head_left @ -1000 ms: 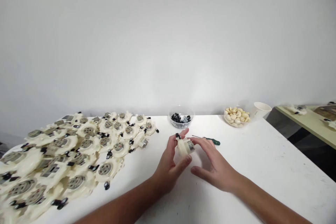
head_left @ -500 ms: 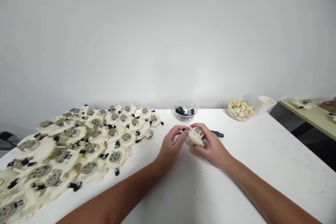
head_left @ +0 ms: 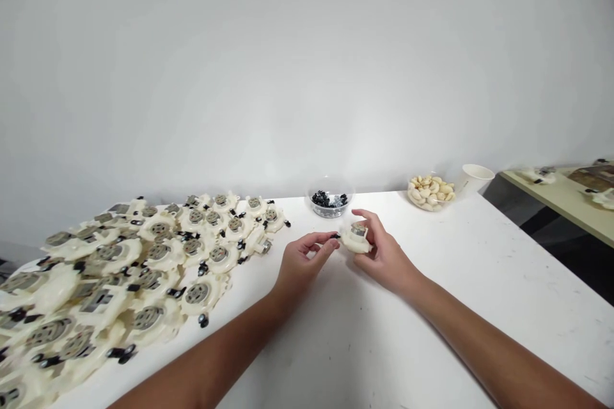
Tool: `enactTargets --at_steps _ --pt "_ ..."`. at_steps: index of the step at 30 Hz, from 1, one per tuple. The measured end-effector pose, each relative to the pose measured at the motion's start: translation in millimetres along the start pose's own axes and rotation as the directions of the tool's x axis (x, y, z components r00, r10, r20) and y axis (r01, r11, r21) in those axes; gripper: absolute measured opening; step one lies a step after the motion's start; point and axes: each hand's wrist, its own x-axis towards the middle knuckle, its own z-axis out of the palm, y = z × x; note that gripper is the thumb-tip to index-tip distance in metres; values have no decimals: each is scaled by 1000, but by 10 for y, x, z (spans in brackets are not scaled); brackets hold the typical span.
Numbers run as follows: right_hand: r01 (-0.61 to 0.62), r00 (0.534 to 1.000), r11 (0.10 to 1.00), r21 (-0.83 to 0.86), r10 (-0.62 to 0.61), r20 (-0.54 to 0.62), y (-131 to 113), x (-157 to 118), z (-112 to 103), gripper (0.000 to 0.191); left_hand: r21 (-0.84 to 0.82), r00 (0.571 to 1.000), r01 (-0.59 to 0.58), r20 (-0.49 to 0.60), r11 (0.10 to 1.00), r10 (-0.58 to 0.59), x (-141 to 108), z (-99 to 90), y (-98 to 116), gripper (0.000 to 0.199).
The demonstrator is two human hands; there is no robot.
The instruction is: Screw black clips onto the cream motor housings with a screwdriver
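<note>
A cream plastic housing with a grey metal motor [head_left: 355, 239] is held between the thumb and fingers of my right hand [head_left: 384, 255], above the white table. Just to its left, my left hand [head_left: 303, 261] pinches a small black part [head_left: 336, 236] at the housing's left edge. Whether the black part is attached to the housing cannot be made out. Behind the hands stands a clear round bowl [head_left: 330, 209] with small black and metallic parts in it.
Many cream motor housings [head_left: 196, 294] with black pieces cover the left of the white table [head_left: 503, 281]. At the back right are a bowl of cream pieces [head_left: 430, 193] and a white cup [head_left: 474, 179]. A pale side table [head_left: 551, 195] holds more parts.
The housing has turned in my right hand, with its motor now facing more upward. The black part shows more clearly at my left fingertips. The green object beside my right hand no longer shows.
</note>
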Motion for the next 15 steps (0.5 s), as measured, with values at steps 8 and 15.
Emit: enactTargets --at_steps 8,15 --pt "-52 996 957 284 28 88 -18 -16 14 63 48 932 -361 31 931 360 -135 25 151 16" --pt "-210 939 863 459 46 342 -263 -66 -155 50 149 799 -602 117 785 590 -213 34 237 19"
